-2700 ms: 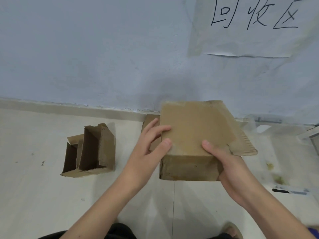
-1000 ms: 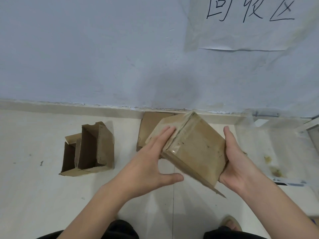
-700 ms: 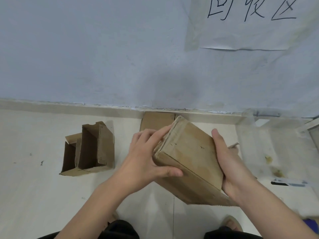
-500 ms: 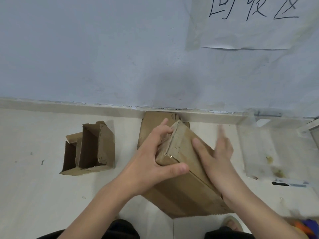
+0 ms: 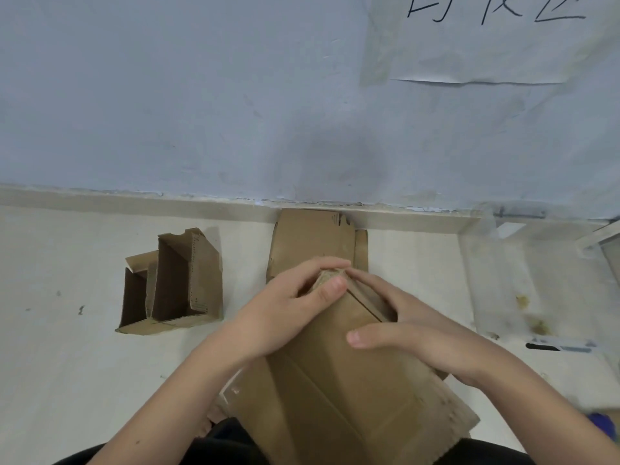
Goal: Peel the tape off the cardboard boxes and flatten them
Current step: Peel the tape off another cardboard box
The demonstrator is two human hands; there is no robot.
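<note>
A brown cardboard box point(image 5: 339, 394) lies nearly flat across my lap, its far end pointing towards the wall. My left hand point(image 5: 285, 317) grips that far end, thumb on top and fingers curled over the edge. My right hand point(image 5: 412, 333) lies over the box's right side with fingers extended along the folded edge and thumb pressed on the top face. A strip of clear tape point(image 5: 231, 389) shows at the box's lower left corner.
An open cardboard box point(image 5: 174, 290) with an inner divider stands on the floor to the left. A flattened cardboard piece point(image 5: 308, 239) lies against the wall behind my hands. Clear plastic sheeting point(image 5: 523, 280) covers the floor at right, with a dark pen-like object point(image 5: 557, 346) on it.
The box has collapsed from a tilted solid block to nearly flat and come down onto my lap. My right hand shifted from its right side onto its top.
</note>
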